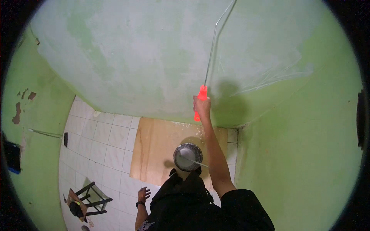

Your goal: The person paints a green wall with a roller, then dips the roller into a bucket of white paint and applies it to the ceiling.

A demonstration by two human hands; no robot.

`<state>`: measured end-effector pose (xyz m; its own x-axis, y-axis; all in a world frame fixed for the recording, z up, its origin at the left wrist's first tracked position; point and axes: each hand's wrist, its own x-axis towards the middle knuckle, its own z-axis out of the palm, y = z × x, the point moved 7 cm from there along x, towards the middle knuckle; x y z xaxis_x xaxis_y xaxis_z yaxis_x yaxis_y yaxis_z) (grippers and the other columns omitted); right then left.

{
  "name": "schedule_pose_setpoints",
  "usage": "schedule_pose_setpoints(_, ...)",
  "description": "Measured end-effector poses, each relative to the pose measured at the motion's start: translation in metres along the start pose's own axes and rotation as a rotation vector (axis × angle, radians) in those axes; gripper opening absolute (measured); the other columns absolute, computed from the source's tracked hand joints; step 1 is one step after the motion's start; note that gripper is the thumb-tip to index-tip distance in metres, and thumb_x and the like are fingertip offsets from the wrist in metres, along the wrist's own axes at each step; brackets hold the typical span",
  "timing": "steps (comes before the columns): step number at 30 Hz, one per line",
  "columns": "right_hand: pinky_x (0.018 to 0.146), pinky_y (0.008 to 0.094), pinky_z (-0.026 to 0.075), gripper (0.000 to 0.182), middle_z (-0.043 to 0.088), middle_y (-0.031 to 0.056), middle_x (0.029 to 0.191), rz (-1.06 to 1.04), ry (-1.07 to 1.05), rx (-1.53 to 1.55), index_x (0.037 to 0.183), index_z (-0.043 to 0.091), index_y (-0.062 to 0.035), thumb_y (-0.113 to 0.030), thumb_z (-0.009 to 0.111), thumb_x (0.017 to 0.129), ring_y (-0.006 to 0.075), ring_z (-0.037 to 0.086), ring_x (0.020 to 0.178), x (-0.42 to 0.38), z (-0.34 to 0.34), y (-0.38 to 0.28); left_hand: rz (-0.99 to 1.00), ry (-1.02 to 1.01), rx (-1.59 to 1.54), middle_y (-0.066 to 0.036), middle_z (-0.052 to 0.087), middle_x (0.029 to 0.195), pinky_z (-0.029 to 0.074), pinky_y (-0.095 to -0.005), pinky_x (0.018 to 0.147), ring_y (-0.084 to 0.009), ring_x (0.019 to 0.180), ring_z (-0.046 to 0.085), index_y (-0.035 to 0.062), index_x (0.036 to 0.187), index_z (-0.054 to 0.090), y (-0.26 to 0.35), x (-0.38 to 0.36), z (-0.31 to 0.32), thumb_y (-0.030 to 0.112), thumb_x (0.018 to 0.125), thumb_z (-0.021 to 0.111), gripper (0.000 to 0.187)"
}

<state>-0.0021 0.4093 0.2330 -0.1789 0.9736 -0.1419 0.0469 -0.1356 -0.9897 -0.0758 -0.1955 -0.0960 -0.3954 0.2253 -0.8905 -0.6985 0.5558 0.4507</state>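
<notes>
The right hand [202, 106] is closed around the orange plastic handle [201, 99] of a paint roller whose thin metal rod [214, 42] runs up the pale wall above it, while the left hand [144, 193] hangs open and empty.

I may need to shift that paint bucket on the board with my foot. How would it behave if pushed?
The bucket stands upright on flat plywood, so it would probably slide rather than roll. It looks to hold paint, so likely heavy and apt to slosh. Its thin wire handle lies across the top and would probably swing loosely.
</notes>
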Motion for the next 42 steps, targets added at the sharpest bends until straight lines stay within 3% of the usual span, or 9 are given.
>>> schedule_pose_setpoints(5,0.061,0.0461,0.045,0.032,0.058,0.0238,0.068,0.096,0.118,-0.305,0.078,0.056,0.0070,-0.023,0.064,0.071,0.0392,0.059,0.067,-0.073,-0.020,0.146,-0.060,-0.060,0.047,-0.012,0.061,0.105,0.048,-0.0333,0.064,-0.0228,0.084,0.062,0.0094,0.121,0.047,-0.033,-0.004,0.000,0.033,0.087,0.046,0.041)
schedule_pose_setpoints(10,0.052,0.0387,0.043,0.025,0.055,0.0099,0.054,0.417,0.008,-0.223,0.061,0.055,0.0013,-0.021,0.064,0.068,0.0225,0.054,0.051,-0.181,-0.046,0.347,0.243,-0.175,0.438,-0.010,0.063,0.102,0.047,-0.0342,0.063,-0.0194,0.083,0.060,0.0092,0.119,0.049,-0.037,-0.016,-0.009,0.031,0.088,0.043,0.038)
schedule_pose_setpoints(12,0.049,0.0377,0.042,0.025,0.053,0.0071,0.050,0.371,-0.004,-0.236,0.056,0.053,-0.0003,-0.019,0.064,0.069,0.0202,0.052,0.047,-0.180,-0.047,0.352,0.317,-0.195,0.547,-0.010,0.064,0.100,0.046,-0.0335,0.061,-0.0184,0.081,0.060,0.0098,0.120,0.049,-0.033,-0.017,-0.012,0.030,0.088,0.042,0.038)
schedule_pose_setpoints(14,0.045,0.0367,0.041,0.026,0.051,0.0044,0.047,0.323,-0.007,-0.241,0.052,0.051,-0.0019,-0.017,0.063,0.069,0.0179,0.050,0.043,-0.177,-0.047,0.338,-0.192,-0.014,0.174,-0.010,0.063,0.101,0.047,-0.0316,0.061,-0.0195,0.080,0.061,0.0110,0.122,0.047,-0.047,-0.010,-0.029,0.029,0.088,0.042,0.039)
schedule_pose_setpoints(24,0.037,0.0311,0.036,0.024,0.048,0.0013,0.048,0.138,-0.094,0.106,0.057,0.046,-0.0046,-0.014,0.062,0.073,0.0139,0.046,0.037,-0.024,-0.041,0.110,0.057,-0.032,0.153,-0.012,0.058,0.111,0.047,-0.0364,0.075,-0.0235,0.091,0.060,0.0095,0.126,0.042,0.044,0.003,-0.011,0.034,0.089,0.045,0.045)
schedule_pose_setpoints(33,0.040,0.0327,0.040,0.029,0.048,0.0021,0.051,0.395,-0.072,-0.031,0.064,0.046,-0.0056,-0.025,0.065,0.074,0.0173,0.050,0.043,-0.110,-0.048,0.277,-0.055,-0.069,0.164,-0.011,0.062,0.102,0.050,-0.0297,0.059,-0.0208,0.080,0.063,0.0092,0.120,0.047,0.016,0.009,0.006,0.035,0.087,0.050,0.042)
schedule_pose_setpoints(36,0.036,0.0291,0.037,0.026,0.049,0.0008,0.050,-0.109,-0.102,-0.336,0.060,0.046,-0.0077,-0.019,0.065,0.074,0.0129,0.047,0.040,-0.148,-0.046,0.334,-0.111,-0.039,0.247,-0.011,0.063,0.101,0.050,-0.0294,0.058,-0.0210,0.081,0.064,0.0094,0.120,0.047,0.008,-0.004,0.001,0.035,0.087,0.050,0.042)
schedule_pose_setpoints(38,0.038,0.0304,0.037,0.024,0.049,0.0007,0.049,0.623,-0.083,0.152,0.058,0.048,-0.0072,-0.015,0.066,0.072,0.0132,0.048,0.041,-0.177,-0.036,0.355,-0.133,-0.024,0.272,-0.011,0.062,0.101,0.050,-0.0291,0.058,-0.0208,0.081,0.063,0.0094,0.120,0.047,0.004,-0.010,-0.006,0.035,0.087,0.049,0.042)
schedule_pose_setpoints(42,0.040,0.0301,0.038,0.023,0.048,0.0005,0.048,0.274,-0.064,0.098,0.061,0.049,-0.0049,-0.016,0.067,0.072,0.0138,0.050,0.045,-0.120,-0.032,0.323,-0.115,0.017,0.250,-0.011,0.062,0.101,0.050,-0.0290,0.057,-0.0204,0.081,0.063,0.0094,0.122,0.046,0.017,-0.011,-0.016,0.032,0.088,0.047,0.041)
